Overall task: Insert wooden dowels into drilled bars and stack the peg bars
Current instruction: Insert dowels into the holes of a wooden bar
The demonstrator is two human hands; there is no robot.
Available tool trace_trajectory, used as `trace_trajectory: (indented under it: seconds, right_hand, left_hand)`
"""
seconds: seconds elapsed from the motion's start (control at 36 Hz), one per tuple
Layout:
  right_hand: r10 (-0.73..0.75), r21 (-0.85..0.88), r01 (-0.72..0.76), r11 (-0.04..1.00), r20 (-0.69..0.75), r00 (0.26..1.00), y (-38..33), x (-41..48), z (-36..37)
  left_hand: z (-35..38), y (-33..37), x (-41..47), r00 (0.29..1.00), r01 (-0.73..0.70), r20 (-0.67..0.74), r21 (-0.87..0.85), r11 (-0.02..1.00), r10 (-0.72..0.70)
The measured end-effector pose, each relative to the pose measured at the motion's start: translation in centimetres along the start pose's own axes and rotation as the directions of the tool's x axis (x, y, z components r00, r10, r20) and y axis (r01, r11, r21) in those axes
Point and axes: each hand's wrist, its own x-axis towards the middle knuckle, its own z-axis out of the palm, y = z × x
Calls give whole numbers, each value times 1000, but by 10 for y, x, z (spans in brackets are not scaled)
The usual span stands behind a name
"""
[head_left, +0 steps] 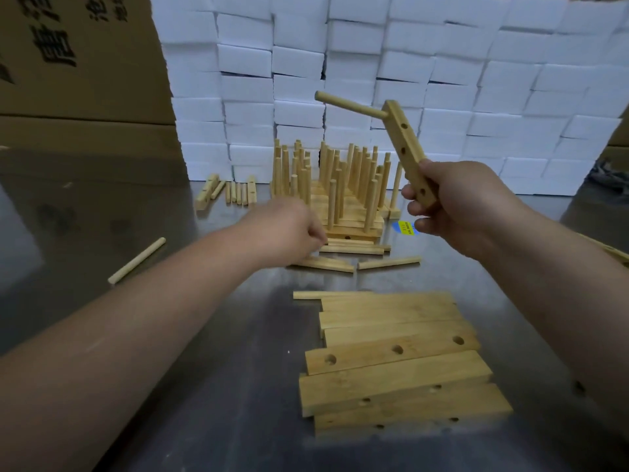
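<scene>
The right hand gripped the low end of a pale drilled wooden bar raised above the steel table, while the left hand curled over loose round wooden dowels, hold unclear; the next dowel likely needed entering its hole squarely.

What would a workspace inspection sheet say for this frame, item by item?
Surface: metal table, reflective and smudged.
Job's things: drilled bar held up with one dowel fitted; stack of peg bars at centre back; pile of drilled bars in front; loose dowels by the stack; lone dowel to the left.
Clutter: sticker beside the stack; spare pieces at back left.
Hands: right hand grips the bar's lower end; left hand reaches down to the loose dowels, grip unclear.
Cables: nothing clearly seen; dark object at the right edge is too blurred to tell.
Surroundings: white blocks walled behind; cardboard box at back left.
</scene>
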Motion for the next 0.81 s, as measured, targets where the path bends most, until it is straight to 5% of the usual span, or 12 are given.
trace_trajectory:
  seconds: [0.08,0.56,0.64,0.81]
  right_hand:
    - [24,55,-26,998,36,999,1,-2,2]
    - [67,143,-88,986,145,987,3,-9,12]
    - [92,149,-104,983,85,992,2,-7,14]
    - [53,158,-66,985,83,995,2,-5,12]
  left_hand:
    - [9,-1,0,993,-14,115,114,993,1]
    - [17,-9,1,989,-52,144,235,971,18]
    - [14,-7,-1,995,-52,98,175,983,35]
    - [-16,8,-3,977,-36,-215,-190,981,-6]
